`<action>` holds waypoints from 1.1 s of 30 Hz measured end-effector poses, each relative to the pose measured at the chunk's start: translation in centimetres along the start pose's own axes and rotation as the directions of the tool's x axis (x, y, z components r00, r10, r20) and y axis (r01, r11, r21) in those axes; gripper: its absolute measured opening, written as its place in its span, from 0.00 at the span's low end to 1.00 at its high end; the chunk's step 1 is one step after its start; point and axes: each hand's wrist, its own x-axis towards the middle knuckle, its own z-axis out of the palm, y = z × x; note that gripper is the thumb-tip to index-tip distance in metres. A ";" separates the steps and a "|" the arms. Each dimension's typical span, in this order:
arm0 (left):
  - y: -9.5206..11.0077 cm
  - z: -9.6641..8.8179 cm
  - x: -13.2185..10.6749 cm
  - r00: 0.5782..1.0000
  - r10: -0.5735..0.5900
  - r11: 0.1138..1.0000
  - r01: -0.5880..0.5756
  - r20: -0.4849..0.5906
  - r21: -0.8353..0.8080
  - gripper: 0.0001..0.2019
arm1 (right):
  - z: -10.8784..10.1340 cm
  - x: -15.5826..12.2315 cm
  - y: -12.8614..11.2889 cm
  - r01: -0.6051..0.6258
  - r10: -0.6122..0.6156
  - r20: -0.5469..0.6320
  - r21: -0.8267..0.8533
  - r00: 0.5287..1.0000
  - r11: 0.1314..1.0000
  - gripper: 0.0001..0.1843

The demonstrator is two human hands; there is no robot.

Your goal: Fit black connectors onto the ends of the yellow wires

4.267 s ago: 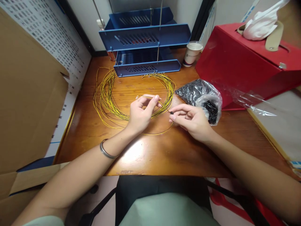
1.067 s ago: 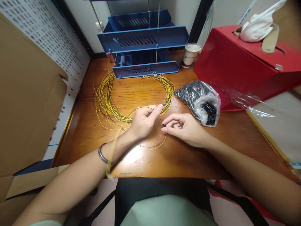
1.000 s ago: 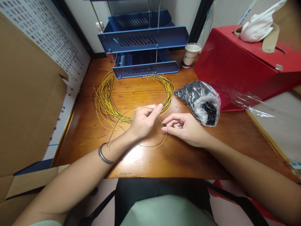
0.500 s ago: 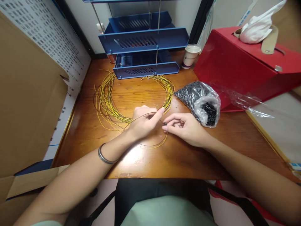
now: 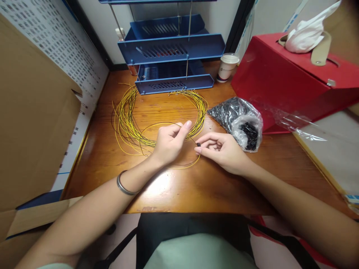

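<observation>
My left hand [image 5: 171,142] is closed, thumb against the fingers, pinching a thin yellow and dark wire [image 5: 157,124] that loops around it. Between the thumb and index finger of my right hand [image 5: 221,151] is a small black piece [image 5: 199,144], with the wire running to it from the left hand. A lower stretch of wire curves from the right fingertips back under my left hand. Behind them a large coil of yellow and dark wires [image 5: 125,121] lies on the wooden table [image 5: 224,190]. To the right rests a clear plastic bag [image 5: 241,117] of small black pieces, its mouth open.
Blue stacked trays [image 5: 174,84] stand at the back, over the coil's far edge. A paper cup [image 5: 227,68] sits beside them. On the right is a red box [image 5: 275,82] with tissue on top; cardboard [image 5: 36,112] rises on the left.
My left hand has shifted slightly left, away from the right hand. The wire loop by it has swung up and back, and the black piece shows more clearly at my right fingertips.
</observation>
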 end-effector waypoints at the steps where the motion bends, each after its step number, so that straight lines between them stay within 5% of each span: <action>1: 0.0 0.0 0.0 1.000 -0.008 1.000 0.007 -0.015 -0.012 0.30 | 0.0 0.0 0.0 -0.001 0.001 -0.005 -0.002 1.000 1.000 0.14; 8: 0.2 0.2 -0.2 0.978 -0.016 1.000 0.011 0.207 0.022 0.26 | 0.0 0.0 0.1 0.032 -0.032 -0.019 0.013 0.999 0.999 0.13; 13: 0.3 0.0 0.1 0.999 -0.040 0.998 0.038 -0.028 -0.041 0.27 | 0.1 0.0 0.0 0.029 -0.029 -0.038 0.000 0.999 1.000 0.14; 15: 0.3 -0.1 0.1 0.998 -0.042 0.997 0.039 -0.044 -0.060 0.28 | 0.1 0.0 0.0 0.027 -0.027 -0.053 0.001 0.998 1.000 0.13; 20: 0.3 0.2 -0.4 0.976 -0.062 0.996 0.074 0.208 -0.050 0.24 | 0.2 0.0 0.0 0.027 -0.019 -0.106 0.075 0.994 0.997 0.13; 26: 0.3 0.2 -0.1 0.983 -0.118 0.988 0.130 0.139 -0.087 0.24 | 0.1 -0.2 -0.1 0.078 -0.070 -0.106 0.068 0.992 0.995 0.12; 30: 0.5 0.0 0.1 0.907 -0.167 0.952 0.250 0.388 -0.176 0.24 | 0.1 -0.5 -0.3 0.138 -0.135 -0.043 0.086 0.990 0.987 0.11; 33: 0.7 -0.1 0.0 0.875 -0.182 0.943 0.285 0.449 -0.173 0.26 | 0.0 -0.6 -0.4 0.162 -0.161 -0.018 0.090 0.987 0.983 0.11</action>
